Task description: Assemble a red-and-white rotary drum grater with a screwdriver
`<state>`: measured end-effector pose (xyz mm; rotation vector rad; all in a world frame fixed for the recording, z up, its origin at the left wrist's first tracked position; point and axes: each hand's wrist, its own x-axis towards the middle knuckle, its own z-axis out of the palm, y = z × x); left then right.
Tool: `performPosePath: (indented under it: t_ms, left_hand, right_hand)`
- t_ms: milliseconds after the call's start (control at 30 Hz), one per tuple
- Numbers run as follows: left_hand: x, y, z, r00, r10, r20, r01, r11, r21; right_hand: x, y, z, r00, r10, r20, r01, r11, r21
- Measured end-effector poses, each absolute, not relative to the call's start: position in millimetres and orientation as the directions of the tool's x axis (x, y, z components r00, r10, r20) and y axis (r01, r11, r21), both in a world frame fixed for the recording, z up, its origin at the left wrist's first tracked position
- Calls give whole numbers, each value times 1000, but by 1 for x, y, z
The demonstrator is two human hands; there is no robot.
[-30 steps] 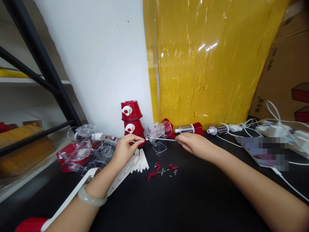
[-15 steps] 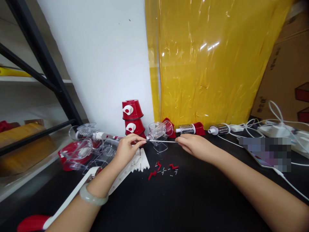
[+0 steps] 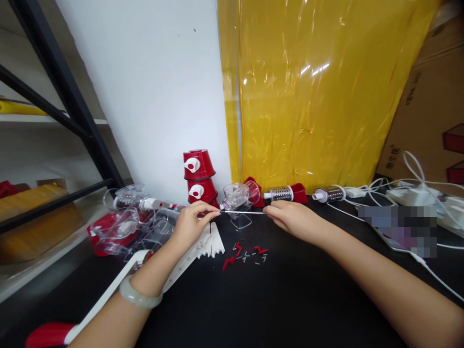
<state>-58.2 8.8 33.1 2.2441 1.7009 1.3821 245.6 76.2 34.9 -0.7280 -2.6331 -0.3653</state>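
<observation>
A thin metal rod (image 3: 242,212) is stretched level between my two hands above the black table (image 3: 275,304). My left hand (image 3: 195,221) pinches its left end between thumb and forefinger. The right end is in the closed fingers of my right hand (image 3: 288,218). Below the rod lie small red pieces (image 3: 229,262) and several tiny grey pins (image 3: 245,256). A white toothed plastic part (image 3: 215,241) rests partly under my left hand and forearm.
Behind stand stacked red cups (image 3: 200,179), clear plastic parts (image 3: 237,195) and metal grater drums (image 3: 282,194). A red base (image 3: 112,232) and more clear parts crowd the left. At the right are a phone (image 3: 389,232) and white cables (image 3: 416,166).
</observation>
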Motion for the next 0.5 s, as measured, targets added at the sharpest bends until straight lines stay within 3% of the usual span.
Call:
performPosePath:
  t_ms: [267,500]
  left_hand:
    - [-57,8,34,53,772,633,781,-427,456]
    - [-59,9,31,59,776,628,781,-427,456]
  right_hand:
    - [244,78,33,-800,430,420,557,792,250]
    - [243,77,32,-799,422,429,550,801,237]
